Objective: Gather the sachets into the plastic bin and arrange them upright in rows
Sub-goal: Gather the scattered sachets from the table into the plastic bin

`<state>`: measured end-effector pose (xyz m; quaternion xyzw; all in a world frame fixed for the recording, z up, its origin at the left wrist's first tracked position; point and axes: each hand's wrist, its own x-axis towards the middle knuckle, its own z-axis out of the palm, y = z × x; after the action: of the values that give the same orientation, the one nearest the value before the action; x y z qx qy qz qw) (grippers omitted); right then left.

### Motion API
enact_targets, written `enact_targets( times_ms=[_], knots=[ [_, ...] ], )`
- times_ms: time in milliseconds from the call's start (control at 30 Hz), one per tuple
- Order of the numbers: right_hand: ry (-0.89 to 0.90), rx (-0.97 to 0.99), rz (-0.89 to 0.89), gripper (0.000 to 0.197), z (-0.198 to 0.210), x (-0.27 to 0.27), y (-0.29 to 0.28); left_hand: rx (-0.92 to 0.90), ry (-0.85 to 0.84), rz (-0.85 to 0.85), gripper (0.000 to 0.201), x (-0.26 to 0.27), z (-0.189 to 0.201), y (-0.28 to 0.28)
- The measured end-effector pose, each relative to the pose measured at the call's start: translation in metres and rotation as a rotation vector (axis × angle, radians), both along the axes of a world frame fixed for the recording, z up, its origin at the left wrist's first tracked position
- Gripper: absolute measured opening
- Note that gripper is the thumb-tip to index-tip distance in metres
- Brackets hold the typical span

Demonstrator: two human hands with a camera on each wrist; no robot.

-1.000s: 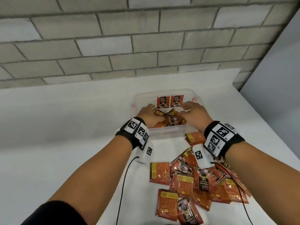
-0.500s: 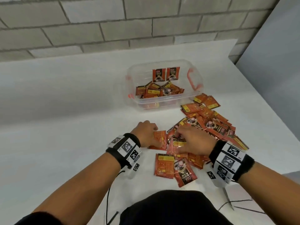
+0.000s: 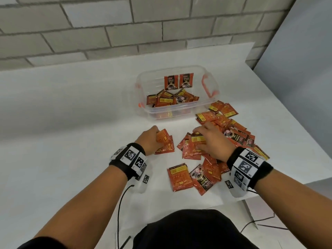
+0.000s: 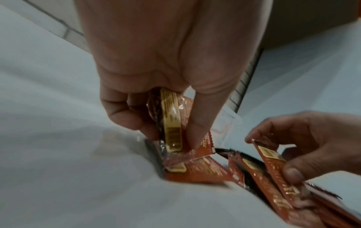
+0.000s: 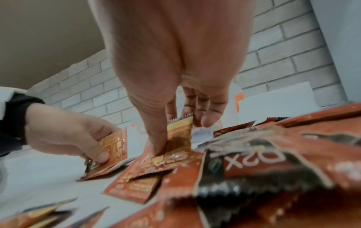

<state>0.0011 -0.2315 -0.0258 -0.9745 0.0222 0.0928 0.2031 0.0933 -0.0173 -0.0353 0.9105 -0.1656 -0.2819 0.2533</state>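
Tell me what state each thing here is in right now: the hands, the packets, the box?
Left hand: grips a few sachets, lifting them off the table.
Right hand: pinches one sachet from the pile.
Plastic bin: open, no lid on.
Two sachets in bin: upright against the far wall.
Other sachets in bin: lying flat, jumbled.
Table pile: scattered, overlapping.

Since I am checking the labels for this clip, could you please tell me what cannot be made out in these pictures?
- Head view: how many orange sachets the left hand grips; its fingers hide them.
- Head view: the count of loose sachets lying in the clear plastic bin; they overlap.
- Right wrist view: the near sachet is blurred; small print unreadable.
- Left wrist view: the bin is mostly hidden behind the left hand.
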Motion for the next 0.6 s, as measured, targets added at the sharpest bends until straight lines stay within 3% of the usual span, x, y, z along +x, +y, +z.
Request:
enact_targets(
  times_ms=[133,267,333,433,600],
  knots=[
    [0.017,0.158,-0.14,0.03,0.015,0.001,-0.006,-0.1,0.106,0.061,0.039,0.002,0.005,0.01],
    [0.228,0.212,-0.113,0.04,0.025,0.0,0.0,0.007,0.132,-0.042,0.062,-0.006,-0.001,0.008],
    [0.267,0.172,-0.077,0.047,0.021,0.001,0.006,0.071,0.085,-0.085,0.074,-0.01,-0.007,0.004],
    [0.263,0.045,-0.018,0.054,0.007,0.004,0.014,0.149,-0.035,-0.103,0.067,-0.01,-0.011,-0.002],
    [0.162,-0.091,0.037,0.044,-0.004,0.006,0.019,0.263,-0.148,-0.098,0.06,-0.009,-0.01,-0.007]
  ],
)
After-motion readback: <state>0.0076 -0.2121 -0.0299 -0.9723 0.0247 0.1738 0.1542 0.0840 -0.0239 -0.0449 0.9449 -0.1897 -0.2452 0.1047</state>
